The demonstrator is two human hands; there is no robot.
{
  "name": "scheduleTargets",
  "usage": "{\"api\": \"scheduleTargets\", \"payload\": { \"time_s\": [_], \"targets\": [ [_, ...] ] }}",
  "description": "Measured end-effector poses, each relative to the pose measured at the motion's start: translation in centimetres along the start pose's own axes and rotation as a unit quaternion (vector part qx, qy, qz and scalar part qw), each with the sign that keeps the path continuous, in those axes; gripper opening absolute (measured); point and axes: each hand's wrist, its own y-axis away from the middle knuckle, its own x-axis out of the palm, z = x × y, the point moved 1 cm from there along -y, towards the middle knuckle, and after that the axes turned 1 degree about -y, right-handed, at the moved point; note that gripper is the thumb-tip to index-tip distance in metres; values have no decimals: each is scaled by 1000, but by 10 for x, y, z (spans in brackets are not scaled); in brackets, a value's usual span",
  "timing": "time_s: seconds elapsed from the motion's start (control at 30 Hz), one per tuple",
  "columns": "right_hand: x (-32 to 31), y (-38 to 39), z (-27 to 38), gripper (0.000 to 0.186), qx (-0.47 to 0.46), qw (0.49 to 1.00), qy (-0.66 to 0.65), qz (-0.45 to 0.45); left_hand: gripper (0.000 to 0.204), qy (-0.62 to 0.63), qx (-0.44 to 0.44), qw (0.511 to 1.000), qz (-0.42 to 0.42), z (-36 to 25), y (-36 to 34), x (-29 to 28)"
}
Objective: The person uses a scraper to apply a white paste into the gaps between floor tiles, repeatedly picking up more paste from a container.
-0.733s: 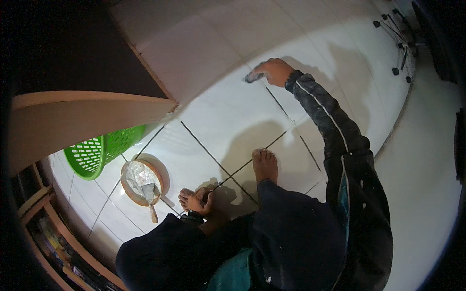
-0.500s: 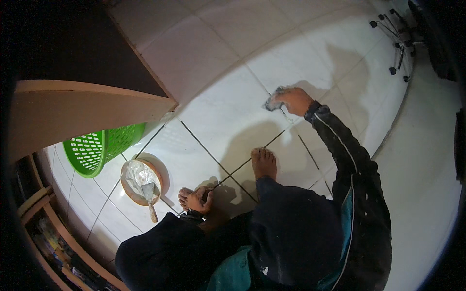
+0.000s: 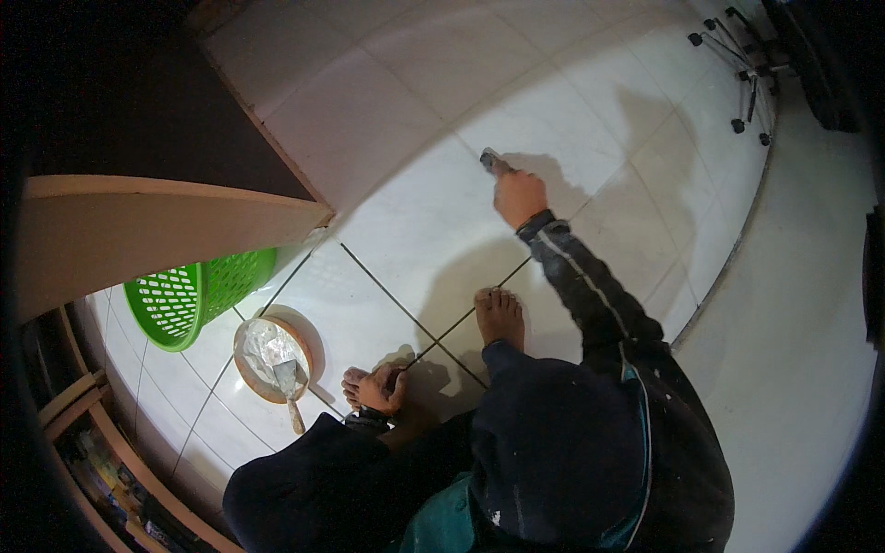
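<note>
My right hand (image 3: 519, 195) reaches out over the white floor tiles, pressing a crumpled grey cloth (image 3: 488, 158) with its fingertips on a joint line between tiles. Most of the cloth is hidden under the fingers. Low in the view, my left hand (image 3: 381, 391) lies over my left foot (image 3: 351, 380); its fingers are partly hidden. Left of it sits a round, orange-rimmed bowl (image 3: 241, 361) smeared with whitish paste. A putty knife (image 3: 288, 376) leans in it, its wooden handle sticking out over the near rim.
A green perforated basket (image 3: 235, 276) lies on its side beside a wooden panel (image 3: 166, 226). My bare right foot (image 3: 500, 318) stands on the tiles, near dark open joints. A wheeled chair base (image 3: 751, 74) is at the upper right, wooden shelving (image 3: 120, 452) at the lower left.
My right hand has moved left and slightly farther out with the cloth, along the joint line. My left hand has stayed by the foot. The view has shifted slightly.
</note>
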Motion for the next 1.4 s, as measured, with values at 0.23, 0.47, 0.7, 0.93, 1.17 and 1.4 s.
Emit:
{"api": "scheduleTargets", "payload": {
  "time_s": [0.23,0.47,0.7,0.93,1.17,1.4],
  "targets": [
    [31,39,27,36,-120,984,77,-107,24,11,19,1000,-2,7,-1,4],
    [-29,-28,-37,44,-128,991,-43,20,22,-40,32,999,-15,-1,-6,2],
    [-19,-79,-34,47,-257,961,-59,85,24,14,18,999,-25,12,1,1],
    [-15,5,-81,42,-231,960,-9,159,19,-11,27,999,-20,-3,0,0],
    [-12,54,-109,32,-226,959,-87,144,16,-45,57,997,-18,6,0,3],
    [-13,42,-45,42,41,995,-31,80,18,-36,23,999,2,5,2,2]
  ]
}}
